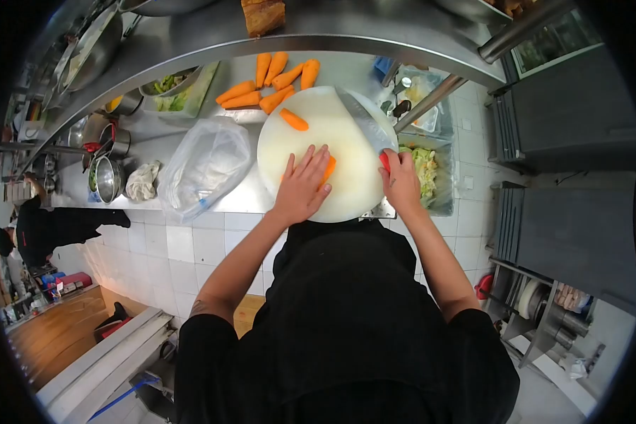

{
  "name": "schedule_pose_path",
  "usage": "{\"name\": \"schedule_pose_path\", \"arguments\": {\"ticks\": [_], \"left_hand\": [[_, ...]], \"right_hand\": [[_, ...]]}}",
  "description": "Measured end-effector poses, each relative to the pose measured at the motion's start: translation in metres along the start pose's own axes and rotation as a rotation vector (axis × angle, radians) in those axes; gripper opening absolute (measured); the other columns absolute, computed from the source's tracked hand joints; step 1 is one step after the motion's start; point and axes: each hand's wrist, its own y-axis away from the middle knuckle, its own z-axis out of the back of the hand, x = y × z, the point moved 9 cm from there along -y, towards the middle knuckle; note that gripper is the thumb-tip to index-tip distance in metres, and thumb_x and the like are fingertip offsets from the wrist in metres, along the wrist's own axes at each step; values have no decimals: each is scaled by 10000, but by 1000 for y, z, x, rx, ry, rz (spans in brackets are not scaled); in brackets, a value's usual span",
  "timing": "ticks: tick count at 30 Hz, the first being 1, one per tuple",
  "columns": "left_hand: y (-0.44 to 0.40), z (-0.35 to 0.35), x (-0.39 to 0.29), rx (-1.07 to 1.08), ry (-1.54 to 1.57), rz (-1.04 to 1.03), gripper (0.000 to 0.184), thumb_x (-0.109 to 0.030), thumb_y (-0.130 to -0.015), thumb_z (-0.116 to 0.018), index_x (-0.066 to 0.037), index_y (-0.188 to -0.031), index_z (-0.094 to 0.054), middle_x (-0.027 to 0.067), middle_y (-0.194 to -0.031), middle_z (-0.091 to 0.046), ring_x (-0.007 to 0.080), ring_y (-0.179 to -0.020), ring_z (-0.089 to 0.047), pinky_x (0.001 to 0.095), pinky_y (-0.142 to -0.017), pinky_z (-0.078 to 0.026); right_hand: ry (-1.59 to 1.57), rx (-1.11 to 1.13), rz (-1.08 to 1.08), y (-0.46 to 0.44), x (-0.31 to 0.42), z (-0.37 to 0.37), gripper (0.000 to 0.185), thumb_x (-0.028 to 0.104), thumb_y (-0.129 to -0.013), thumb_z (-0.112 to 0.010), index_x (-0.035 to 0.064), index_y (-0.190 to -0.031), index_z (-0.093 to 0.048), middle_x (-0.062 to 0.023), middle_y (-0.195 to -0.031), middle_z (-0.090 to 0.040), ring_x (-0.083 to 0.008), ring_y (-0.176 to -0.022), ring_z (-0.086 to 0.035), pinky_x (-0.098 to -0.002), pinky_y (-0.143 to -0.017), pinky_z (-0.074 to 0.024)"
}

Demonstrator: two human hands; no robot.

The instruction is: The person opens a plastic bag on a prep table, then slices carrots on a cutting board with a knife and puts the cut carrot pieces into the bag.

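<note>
On the round white cutting board (279,152), my left hand (305,184) lies with fingers outstretched over a piece of carrot (330,168), most of which it hides. My right hand (401,185) is closed round the red handle of a knife (367,116). The broad blade lies across the board's right side, its tip toward the far edge and apart from the carrot under my left hand. Another carrot (294,119) rests on the board's upper left. Beyond the board, several peeled carrots (278,65) lie on the steel counter (219,71).
A clear plastic bag (208,166) sits left of the board, near a crumpled cloth (143,180) and metal bowls (109,179). Right of the board stands a bin of chopped greens (425,173). A steel shelf (332,42) overhangs the counter. A person in black (56,233) stands far left.
</note>
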Motion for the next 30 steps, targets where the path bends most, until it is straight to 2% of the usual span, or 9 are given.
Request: {"name": "schedule_pose_path", "arguments": {"ticks": [4, 5, 7, 8, 10, 11, 13, 18, 30], "left_hand": [[8, 53, 43, -156, 559, 56, 757, -414, -1131, -445, -37, -1738, -194, 182, -1814, -211, 402, -1693, -84, 563, -1352, -100], [11, 67, 61, -289, 763, 124, 689, -372, -1131, -434, -36, -1713, -280, 184, -1781, -292, 399, -1666, -198, 535, -1344, -160], [30, 97, 85, -439, 534, 141, 530, -216, -1068, -535, -23, -1562, -510, 202, -1605, -506, 411, -1524, -417, 516, -1277, -304], [34, 93, 87, -441, 536, 148, 530, -216, -1068, -535, -23, -1562, -510, 202, -1605, -506, 411, -1524, -417, 516, -1277, -304], [33, 77, 75, -299, 292, 50, 378, -48, -973, -601, -25, -1348, -637, 191, -1400, -624, 402, -1348, -553, 494, -1180, -402], [30, 70, 57, -316, 308, -57, 385, 49, -858, -645, -43, -1231, -664, 181, -1272, -660, 416, -1259, -576, 498, -1105, -443], [23, 56, 25, -274, 303, -166, 404, 56, -852, -633, -58, -1240, -660, 155, -1294, -648, 403, -1257, -573, 500, -1097, -444], [0, 29, -3, -224, 284, -203, 403, 58, -861, -628, -60, -1246, -654, 129, -1310, -632, 384, -1238, -575, 496, -1089, -443], [-11, 19, -5, -199, 264, -210, 372, 34, -875, -619, -46, -1237, -645, 115, -1306, -632, 366, -1203, -590, 466, -1066, -472]], "right_hand": [[-106, 84, -15, -4, -11, 13, 415, 152, -1002, -689, 71, -1392, -574, -260, -1191, -666, -453, -1031, -706, -537, -865, -563], [-106, 87, -18, -3, -15, 20, 415, 152, -1002, -689, 71, -1392, -574, -260, -1191, -666, -453, -1031, -706, -537, -865, -563], [-292, 182, -110, 4, -14, 32, 357, 171, -1040, -636, 52, -1367, -557, -286, -1074, -723, -475, -961, -726, -539, -842, -566], [-293, 290, -233, 13, -9, 39, 319, 177, -1057, -626, 37, -1335, -556, -271, -981, -749, -493, -913, -724, -540, -809, -566], [-228, 319, -160, 31, -13, 31, 297, 185, -1060, -626, 33, -1306, -559, -264, -967, -749, -488, -890, -724, -546, -788, -566], [-164, 339, -93, 39, -13, 26, 277, 194, -1063, -626, 29, -1276, -561, -256, -952, -749, -483, -868, -724, -551, -767, -566], [-95, 367, -29, 51, -5, 21, 261, 201, -1066, -626, 31, -1254, -563, -246, -940, -749, -472, -852, -725, -555, -754, -565], [39, 340, 206, 59, 37, 23, 184, 196, -1075, -605, 56, -1188, -563, -217, -882, -736, -456, -790, -721, -555, -705, -569], [189, 369, 267, 44, 47, 12, 150, 158, -1034, -610, 45, -1075, -520, -192, -736, -699, -426, -683, -709, -565, -622, -546]]}}
